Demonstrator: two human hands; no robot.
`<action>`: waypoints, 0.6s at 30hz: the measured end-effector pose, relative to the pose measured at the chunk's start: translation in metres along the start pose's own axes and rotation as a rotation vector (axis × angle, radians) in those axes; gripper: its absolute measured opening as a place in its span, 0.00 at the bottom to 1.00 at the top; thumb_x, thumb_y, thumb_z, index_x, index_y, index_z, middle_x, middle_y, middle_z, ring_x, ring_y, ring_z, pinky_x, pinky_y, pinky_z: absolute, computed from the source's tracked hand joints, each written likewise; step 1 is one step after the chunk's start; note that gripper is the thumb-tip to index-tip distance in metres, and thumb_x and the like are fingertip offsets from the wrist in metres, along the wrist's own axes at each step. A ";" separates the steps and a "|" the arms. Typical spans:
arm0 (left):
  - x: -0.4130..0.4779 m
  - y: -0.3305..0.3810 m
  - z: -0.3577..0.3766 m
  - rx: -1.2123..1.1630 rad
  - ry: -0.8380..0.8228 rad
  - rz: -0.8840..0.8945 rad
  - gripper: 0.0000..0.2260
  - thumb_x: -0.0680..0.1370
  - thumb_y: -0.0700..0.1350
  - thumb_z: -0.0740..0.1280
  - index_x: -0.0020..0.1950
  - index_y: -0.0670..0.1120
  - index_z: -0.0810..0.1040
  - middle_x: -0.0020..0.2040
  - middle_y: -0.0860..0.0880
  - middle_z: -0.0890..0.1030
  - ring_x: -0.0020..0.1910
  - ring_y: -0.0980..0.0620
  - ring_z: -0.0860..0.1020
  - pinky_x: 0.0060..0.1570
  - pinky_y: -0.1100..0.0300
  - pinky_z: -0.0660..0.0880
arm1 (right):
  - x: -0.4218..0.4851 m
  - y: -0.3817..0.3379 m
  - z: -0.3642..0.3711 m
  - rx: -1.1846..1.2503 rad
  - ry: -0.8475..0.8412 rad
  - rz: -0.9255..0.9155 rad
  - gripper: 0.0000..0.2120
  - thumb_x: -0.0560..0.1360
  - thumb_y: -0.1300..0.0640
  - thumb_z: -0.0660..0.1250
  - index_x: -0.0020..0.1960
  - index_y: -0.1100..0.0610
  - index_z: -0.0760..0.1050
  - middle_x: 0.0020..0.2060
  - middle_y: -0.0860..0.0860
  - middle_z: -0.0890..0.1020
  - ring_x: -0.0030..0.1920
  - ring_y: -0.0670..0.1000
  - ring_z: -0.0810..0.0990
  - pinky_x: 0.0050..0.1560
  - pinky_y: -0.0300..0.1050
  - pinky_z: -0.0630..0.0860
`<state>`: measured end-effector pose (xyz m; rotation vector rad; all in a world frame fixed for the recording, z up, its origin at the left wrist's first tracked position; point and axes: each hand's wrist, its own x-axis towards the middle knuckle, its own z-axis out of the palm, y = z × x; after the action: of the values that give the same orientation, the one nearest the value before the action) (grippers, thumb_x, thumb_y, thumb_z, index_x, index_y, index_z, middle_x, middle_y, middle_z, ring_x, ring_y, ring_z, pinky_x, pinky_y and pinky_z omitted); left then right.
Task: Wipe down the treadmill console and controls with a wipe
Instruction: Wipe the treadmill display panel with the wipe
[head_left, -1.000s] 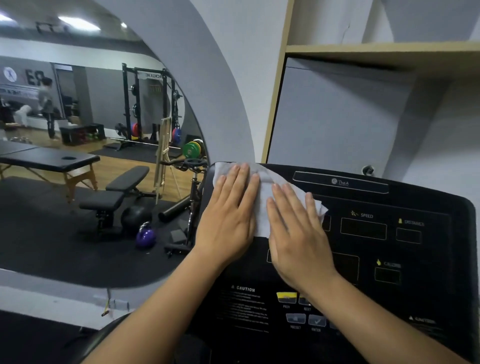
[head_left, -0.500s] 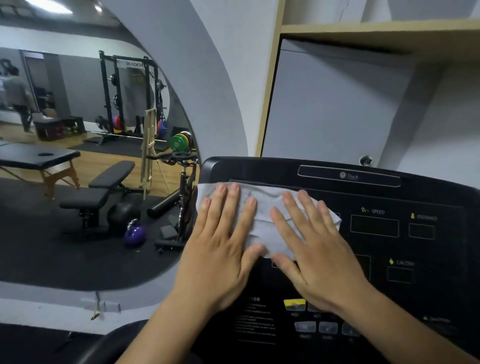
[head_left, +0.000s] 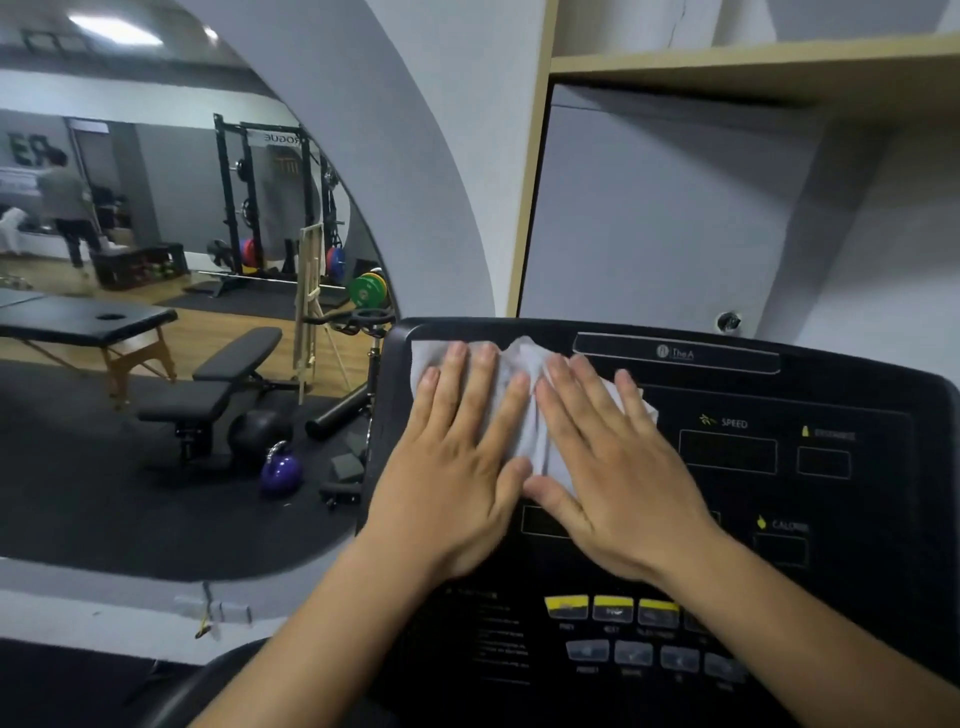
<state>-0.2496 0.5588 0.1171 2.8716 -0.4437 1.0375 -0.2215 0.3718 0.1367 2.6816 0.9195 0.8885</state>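
left hand (head_left: 457, 467): palm down, flat, fingers straight, slightly spread | right hand (head_left: 618, 483): just beside the left, palm down, flat, fingers fanned | thumbs: tips meeting between both hands | left forearm (head_left: 322, 634), right forearm (head_left: 779, 639): bare, converging toward the hands

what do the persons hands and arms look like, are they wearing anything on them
The left hand and right hand are both bare: no gloves, rings, watch or bracelet show. The nails are short and look unpainted. Both forearms are bare too, with no sleeve in view down to the bottom edge of the picture.
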 end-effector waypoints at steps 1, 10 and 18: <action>0.013 0.001 -0.005 0.014 -0.015 -0.005 0.29 0.81 0.56 0.40 0.79 0.47 0.36 0.78 0.41 0.34 0.77 0.42 0.32 0.76 0.45 0.37 | 0.010 0.005 -0.006 -0.005 -0.001 0.017 0.37 0.80 0.34 0.37 0.79 0.59 0.42 0.78 0.54 0.42 0.77 0.51 0.37 0.76 0.57 0.41; -0.002 0.040 0.009 -0.024 -0.029 -0.013 0.31 0.81 0.56 0.43 0.80 0.42 0.41 0.79 0.40 0.38 0.78 0.42 0.36 0.77 0.44 0.41 | -0.015 0.018 0.001 0.045 0.053 -0.049 0.36 0.81 0.36 0.41 0.78 0.61 0.47 0.79 0.56 0.47 0.78 0.53 0.42 0.75 0.58 0.46; 0.061 0.051 -0.007 0.100 -0.048 -0.029 0.32 0.79 0.57 0.33 0.76 0.40 0.30 0.77 0.39 0.31 0.76 0.42 0.30 0.76 0.45 0.37 | 0.016 0.052 -0.019 0.000 0.044 0.040 0.37 0.78 0.35 0.32 0.78 0.58 0.38 0.78 0.54 0.39 0.77 0.51 0.34 0.75 0.60 0.38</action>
<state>-0.2242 0.4957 0.1590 2.9862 -0.3618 1.0169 -0.1964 0.3400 0.1776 2.6997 0.8782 0.9592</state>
